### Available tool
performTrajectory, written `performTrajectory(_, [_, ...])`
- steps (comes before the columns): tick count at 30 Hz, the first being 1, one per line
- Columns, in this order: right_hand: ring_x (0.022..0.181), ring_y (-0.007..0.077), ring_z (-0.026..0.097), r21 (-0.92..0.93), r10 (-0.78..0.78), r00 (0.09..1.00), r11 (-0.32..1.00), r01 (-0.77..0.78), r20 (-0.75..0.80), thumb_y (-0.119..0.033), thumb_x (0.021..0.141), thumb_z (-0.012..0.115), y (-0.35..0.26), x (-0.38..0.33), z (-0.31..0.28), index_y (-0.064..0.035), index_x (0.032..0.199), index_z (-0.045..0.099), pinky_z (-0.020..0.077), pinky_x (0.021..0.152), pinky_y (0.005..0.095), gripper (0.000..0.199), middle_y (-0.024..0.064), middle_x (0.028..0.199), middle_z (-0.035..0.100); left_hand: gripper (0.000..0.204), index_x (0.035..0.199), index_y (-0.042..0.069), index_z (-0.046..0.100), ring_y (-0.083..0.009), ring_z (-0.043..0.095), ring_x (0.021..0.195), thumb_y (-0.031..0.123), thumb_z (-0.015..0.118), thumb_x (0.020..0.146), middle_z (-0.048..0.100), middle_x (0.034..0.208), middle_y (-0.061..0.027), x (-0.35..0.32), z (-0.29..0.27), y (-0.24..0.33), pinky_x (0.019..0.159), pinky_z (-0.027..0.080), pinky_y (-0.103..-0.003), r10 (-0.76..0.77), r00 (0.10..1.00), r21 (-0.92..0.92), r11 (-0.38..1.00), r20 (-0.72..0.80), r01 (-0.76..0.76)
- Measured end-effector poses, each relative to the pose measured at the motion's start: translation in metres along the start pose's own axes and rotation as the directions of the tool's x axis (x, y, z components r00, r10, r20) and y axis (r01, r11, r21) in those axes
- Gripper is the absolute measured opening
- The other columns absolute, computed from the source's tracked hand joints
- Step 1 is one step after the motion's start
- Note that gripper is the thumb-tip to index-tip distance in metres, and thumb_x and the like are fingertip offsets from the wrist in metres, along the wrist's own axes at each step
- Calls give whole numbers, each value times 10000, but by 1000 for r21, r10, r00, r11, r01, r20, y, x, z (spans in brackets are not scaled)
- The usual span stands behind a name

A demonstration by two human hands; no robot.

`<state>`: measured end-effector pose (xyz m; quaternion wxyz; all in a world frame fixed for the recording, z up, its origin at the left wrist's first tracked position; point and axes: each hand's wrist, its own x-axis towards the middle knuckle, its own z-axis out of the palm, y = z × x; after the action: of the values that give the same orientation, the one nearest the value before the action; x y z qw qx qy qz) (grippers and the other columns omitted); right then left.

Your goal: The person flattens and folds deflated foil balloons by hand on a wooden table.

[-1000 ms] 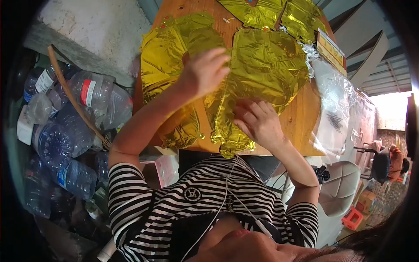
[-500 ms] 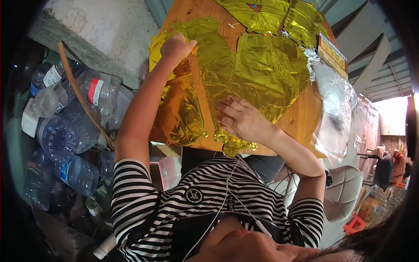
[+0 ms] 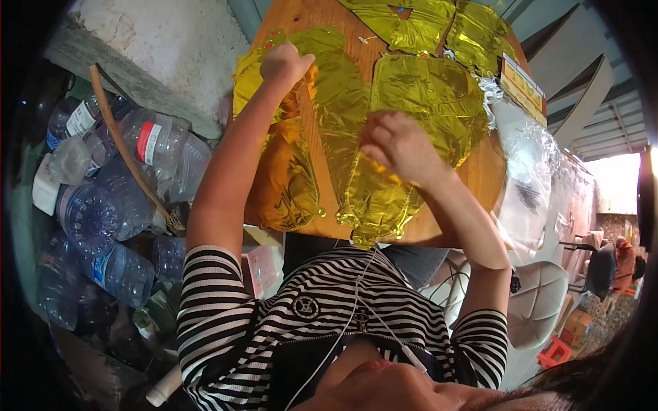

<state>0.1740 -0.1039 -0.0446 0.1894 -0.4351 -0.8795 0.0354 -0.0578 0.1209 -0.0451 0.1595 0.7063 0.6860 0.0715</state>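
Note:
Shiny gold foil balloons lie flat on a wooden table [image 3: 473, 188]. The large foil balloon [image 3: 425, 89] spreads across the middle, its narrow crinkled end over the near edge. My left hand [image 3: 282, 65] is closed like a fist on the foil at the far left, thumb toward the right; what its fingers hold, if anything, is hidden. Over the middle of the large balloon is my right hand [image 3: 404, 147], fingers loosely bent and a little apart, slightly blurred, with nothing visible in them. A rounded foil lobe [image 3: 284, 181] lies below my left forearm.
More gold foil [image 3: 404, 24] covers the table's far side. Clear plastic bags [image 3: 524, 175] and a yellow printed card [image 3: 522, 82] lie along the right edge. Empty plastic bottles [image 3: 92, 212] and a wooden stick [image 3: 127, 147] crowd the left. A white chair [image 3: 538, 298] stands right.
My right hand has moved up and right from the balloon's narrow near end to its middle. My left hand has shifted slightly right and up, still closed. The near foil now looks flatter.

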Motion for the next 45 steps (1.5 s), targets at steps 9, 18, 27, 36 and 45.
performTrajectory(9, [1111, 322, 620, -84, 29, 997, 996, -35, -76, -245, 913, 731, 32, 19, 10, -60, 1107, 702, 514, 966, 420, 270, 126, 1206, 659, 517, 1140, 75, 730, -272, 714, 1027, 463, 844, 819, 748, 1149, -113, 4, -3, -7, 883, 559, -415, 175, 980, 54, 982, 92, -180])
performTrajectory(18, [1126, 322, 623, -111, -6, 1000, 994, 5, -14, -274, 933, 708, 27, 28, 17, -75, 1151, 709, 497, 1006, 419, 296, 113, 1236, 666, 263, 953, 95, 766, -272, 722, 914, 328, 822, 846, 757, 972, -127, 15, 18, -19, 825, 553, -399, 175, 984, -132, 977, 30, -170])
performTrajectory(27, [1144, 333, 614, -113, -38, 998, 993, 31, -57, -259, 928, 712, 31, 20, 22, -76, 1170, 698, 496, 1014, 425, 303, 115, 1270, 651, 339, 990, 82, 748, -346, 718, 908, 410, 704, 915, 750, 960, -165, 13, 16, -18, 849, 562, -482, 243, 969, -243, 939, -38, -245])
performTrajectory(36, [1108, 355, 611, 3, 0, 999, 1000, 0, -54, -191, 895, 735, 9, 1, -4, -59, 1159, 679, 515, 968, 439, 301, 140, 1233, 645, 892, 1389, -100, 497, -277, 733, 848, 448, 861, 786, 653, 1251, -238, -21, 15, -17, 792, 589, -397, 210, 976, -498, 854, 65, -150])
performTrajectory(45, [1033, 285, 596, 228, -208, 973, 957, 181, 103, -115, 765, 745, -51, -7, 4, -75, 1039, 750, 513, 913, 393, 277, 78, 1125, 631, 762, 1355, -103, 504, -216, 723, 743, 249, 865, 783, 723, 971, -156, -43, 26, -32, 687, 581, -338, 274, 961, -568, 798, 40, -203])
